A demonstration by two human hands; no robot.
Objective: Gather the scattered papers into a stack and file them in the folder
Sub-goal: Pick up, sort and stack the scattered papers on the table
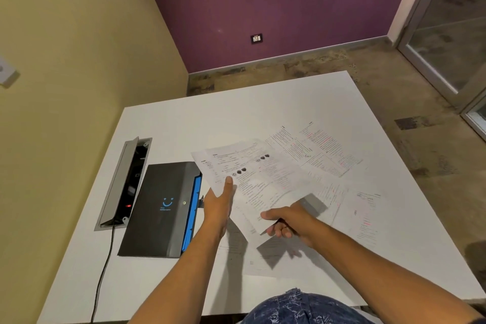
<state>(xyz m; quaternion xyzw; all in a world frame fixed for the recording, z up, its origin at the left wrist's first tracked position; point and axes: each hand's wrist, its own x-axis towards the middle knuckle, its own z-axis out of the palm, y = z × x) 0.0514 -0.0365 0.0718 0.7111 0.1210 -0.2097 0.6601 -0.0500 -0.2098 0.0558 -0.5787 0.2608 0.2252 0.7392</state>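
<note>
An open cable box (123, 184) is set into the white table (210, 113) at the far left, and the dark folder (160, 208) lies just beside it. A few printed sheets (252, 179) are held raised above the table: the left edge is pinched by the left hand (219, 202), the near edge by the right hand (286, 221), thumb on top, fingers curled beneath. More papers (328, 150) lie scattered to the right.

The black folder (157, 208) is showing a blue smiley sign on its cover, with two small lines of blue lettering under it that are too tiny to read. The printed sheets (265, 181) on the counter (184, 123) are carrying dense text, all too blurred to make out.
</note>
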